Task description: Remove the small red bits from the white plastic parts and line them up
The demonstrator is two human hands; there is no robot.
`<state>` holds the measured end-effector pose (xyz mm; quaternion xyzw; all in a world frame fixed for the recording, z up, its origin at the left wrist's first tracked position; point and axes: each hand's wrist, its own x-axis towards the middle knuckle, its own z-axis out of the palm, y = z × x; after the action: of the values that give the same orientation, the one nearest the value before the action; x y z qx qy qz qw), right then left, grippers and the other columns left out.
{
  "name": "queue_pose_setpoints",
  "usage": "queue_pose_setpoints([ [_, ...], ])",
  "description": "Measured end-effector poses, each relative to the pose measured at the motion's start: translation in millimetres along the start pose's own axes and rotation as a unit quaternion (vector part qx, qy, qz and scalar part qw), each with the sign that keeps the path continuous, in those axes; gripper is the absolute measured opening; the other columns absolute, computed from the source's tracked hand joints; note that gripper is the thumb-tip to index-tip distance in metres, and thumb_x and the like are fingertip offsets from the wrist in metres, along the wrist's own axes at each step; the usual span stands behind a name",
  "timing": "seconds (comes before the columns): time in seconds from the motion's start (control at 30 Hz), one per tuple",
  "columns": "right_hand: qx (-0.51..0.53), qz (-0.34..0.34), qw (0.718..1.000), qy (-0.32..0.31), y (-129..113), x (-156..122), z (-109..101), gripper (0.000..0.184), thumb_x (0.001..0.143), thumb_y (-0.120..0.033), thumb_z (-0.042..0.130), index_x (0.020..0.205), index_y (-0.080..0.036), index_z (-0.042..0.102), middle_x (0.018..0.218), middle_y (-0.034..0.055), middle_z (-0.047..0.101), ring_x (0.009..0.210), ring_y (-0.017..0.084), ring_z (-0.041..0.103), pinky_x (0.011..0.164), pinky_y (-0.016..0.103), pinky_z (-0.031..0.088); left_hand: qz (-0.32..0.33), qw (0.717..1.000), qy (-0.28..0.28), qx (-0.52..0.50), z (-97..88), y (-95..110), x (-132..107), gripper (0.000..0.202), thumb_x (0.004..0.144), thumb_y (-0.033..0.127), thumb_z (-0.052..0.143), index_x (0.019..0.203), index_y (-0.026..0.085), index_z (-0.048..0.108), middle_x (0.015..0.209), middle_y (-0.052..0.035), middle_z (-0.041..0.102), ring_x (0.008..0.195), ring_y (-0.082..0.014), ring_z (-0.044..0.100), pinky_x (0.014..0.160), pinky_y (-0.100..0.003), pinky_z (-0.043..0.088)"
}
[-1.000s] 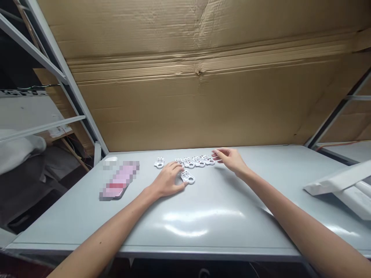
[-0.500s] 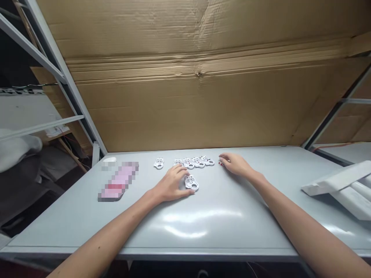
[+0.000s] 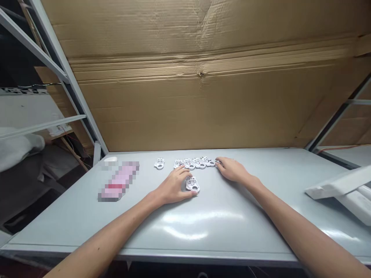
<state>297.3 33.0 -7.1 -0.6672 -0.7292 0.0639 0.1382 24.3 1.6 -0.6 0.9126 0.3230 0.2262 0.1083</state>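
Small white plastic parts with round holes lie on the grey table (image 3: 203,224). Several of them form a row (image 3: 195,163) near the table's back edge, and a single one (image 3: 159,163) lies apart to the left. My left hand (image 3: 174,185) rests on the table with fingers curled around another white part (image 3: 193,184), thumb below it. My right hand (image 3: 232,170) lies palm down on the table, fingers stretched toward the right end of the row and touching it.
A pink, blurred flat object (image 3: 118,181) lies at the left of the table, with a white oval thing (image 3: 110,159) behind it. White foam pieces (image 3: 342,189) lie at the right. A cardboard sheet (image 3: 203,77) stands behind the table. Metal shelving (image 3: 58,65) rises at left.
My left hand has drawn one white part away from the row toward me. My right hand came down onto the table and now touches the right end of the row.
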Motion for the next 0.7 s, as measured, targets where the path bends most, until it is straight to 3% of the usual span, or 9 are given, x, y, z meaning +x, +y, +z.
queue_pose_setpoints([
  [0.2,-0.011,-0.002,1.0,-0.016,0,0,0,0.031,0.098,-0.031,0.036,0.108,-0.02,0.063,0.111,0.0134,0.067,0.1,0.029,0.062,0.077,0.035,0.043,0.012,0.999,-0.001,0.033,-11.9,-5,-1,0.031,0.07,0.035,0.075,0.095,0.021,0.063,0.121,-0.0095,0.064,0.131,-0.032,0.047,0.117,-0.045,0.032],
  [0.33,-0.01,0.001,1.0,-0.015,2,0,1,0.033,0.098,-0.035,0.035,0.113,-0.019,0.061,0.115,0.015,0.066,0.104,0.03,0.061,0.079,0.037,0.043,0.008,0.997,-0.043,0.058,-31.9,-17,-8,0.028,0.072,0.036,0.073,0.094,0.021,0.064,0.126,-0.009,0.062,0.136,-0.0327,0.041,0.113,-0.044,0.037],
  [0.5,0.0,0.003,1.0,-0.019,4,-1,1,0.037,0.098,-0.041,0.036,0.12,-0.019,0.056,0.119,0.0155,0.065,0.106,0.032,0.061,0.081,0.038,0.043,-0.078,0.987,-0.073,0.118,-53.8,-54,-18,0.041,0.077,0.048,0.067,0.107,0.021,0.067,0.135,-0.0105,0.057,0.14,-0.0359,0.036,0.112,-0.047,0.036],
  [0.7,-0.004,0.003,1.0,-0.023,4,-1,0,0.038,0.097,-0.041,0.038,0.125,-0.019,0.054,0.12,0.0156,0.065,0.109,0.032,0.06,0.082,0.039,0.044,-0.119,0.98,-0.079,0.139,-52.1,-85,-20,0.054,0.091,0.054,0.05,0.132,0.02,0.058,0.149,-0.0131,0.045,0.143,-0.0331,0.032,0.115,-0.05,0.032],
])
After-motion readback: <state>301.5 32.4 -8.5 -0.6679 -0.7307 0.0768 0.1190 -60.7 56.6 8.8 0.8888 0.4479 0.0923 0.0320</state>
